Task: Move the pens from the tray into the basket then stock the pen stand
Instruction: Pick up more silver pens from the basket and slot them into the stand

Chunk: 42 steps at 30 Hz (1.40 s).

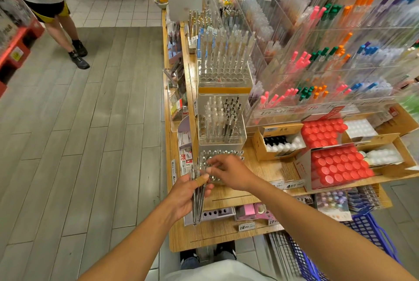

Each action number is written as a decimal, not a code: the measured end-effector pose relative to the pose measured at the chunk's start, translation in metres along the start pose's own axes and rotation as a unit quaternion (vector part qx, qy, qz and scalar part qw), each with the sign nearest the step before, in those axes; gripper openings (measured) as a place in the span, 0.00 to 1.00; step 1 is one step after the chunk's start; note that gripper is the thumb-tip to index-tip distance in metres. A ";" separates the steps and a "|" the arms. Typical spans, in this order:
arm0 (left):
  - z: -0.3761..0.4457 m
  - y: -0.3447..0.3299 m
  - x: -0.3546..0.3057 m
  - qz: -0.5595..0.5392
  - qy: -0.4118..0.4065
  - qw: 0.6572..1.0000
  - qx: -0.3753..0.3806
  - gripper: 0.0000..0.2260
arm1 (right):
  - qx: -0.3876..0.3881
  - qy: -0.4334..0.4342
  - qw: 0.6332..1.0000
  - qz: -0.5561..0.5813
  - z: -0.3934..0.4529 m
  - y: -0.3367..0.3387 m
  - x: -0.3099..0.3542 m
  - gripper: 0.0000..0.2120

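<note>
Left hand grips a bundle of pens at a shop display while the right reaches to their tops.

Just below the frame's centre, the left hand point(184, 194) has its fingers and thumb curled round a bundle of pens point(197, 201), held roughly upright with tips pointing down. Just right of it, the right hand point(229, 173) reaches to the bundle's upper ends, fingers bent as if pinching one; motion blur hides whether anything is actually gripped. Directly behind both hands stands the clear pen stand point(223, 162), part-filled, on the wooden shelf point(267, 172). Taller clear stands of pens point(221, 119) rise beyond it toward mid-frame. A blue basket point(371, 235) sits at lower right. Red-capped boxes point(337, 165) lie right of centre. Another person's legs point(65, 31) occupy the upper left.
</note>
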<state>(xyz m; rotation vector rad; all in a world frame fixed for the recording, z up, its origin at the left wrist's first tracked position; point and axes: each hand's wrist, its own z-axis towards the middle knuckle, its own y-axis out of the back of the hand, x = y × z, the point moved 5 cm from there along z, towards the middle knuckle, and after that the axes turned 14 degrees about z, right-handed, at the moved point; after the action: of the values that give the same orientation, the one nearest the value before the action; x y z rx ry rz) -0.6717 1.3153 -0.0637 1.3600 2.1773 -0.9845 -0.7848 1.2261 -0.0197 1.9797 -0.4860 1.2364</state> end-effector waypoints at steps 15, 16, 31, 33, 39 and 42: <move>0.014 0.014 0.000 0.022 0.001 0.999 -0.044 0.11 | -0.083 -0.003 0.993 0.084 -0.001 0.049 0.012 0.02; 0.015 0.016 0.001 0.023 0.002 0.998 -0.051 0.11 | -0.086 0.021 0.995 0.036 -0.001 0.050 0.013 0.03; 0.023 0.022 0.002 0.069 0.011 0.995 -0.077 0.09 | -0.006 0.167 0.959 -0.228 -0.006 0.014 -0.006 0.04; 0.022 0.023 0.002 0.066 0.010 0.995 -0.079 0.09 | -0.013 0.174 0.950 -0.258 -0.004 0.012 -0.007 0.06; 0.017 0.023 0.002 0.056 -0.004 0.997 -0.053 0.11 | -0.047 0.169 0.943 -0.283 -0.001 0.012 -0.004 0.08; 0.015 0.019 0.000 0.042 -0.012 0.998 -0.039 0.13 | -0.039 0.168 0.939 -0.298 -0.001 0.011 -0.003 0.08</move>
<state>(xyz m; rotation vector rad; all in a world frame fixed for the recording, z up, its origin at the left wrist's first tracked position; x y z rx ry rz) -0.6556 1.3100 -0.0806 1.3851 2.0989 -0.8720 -0.7945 1.2194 -0.0175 1.6212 0.2257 1.0980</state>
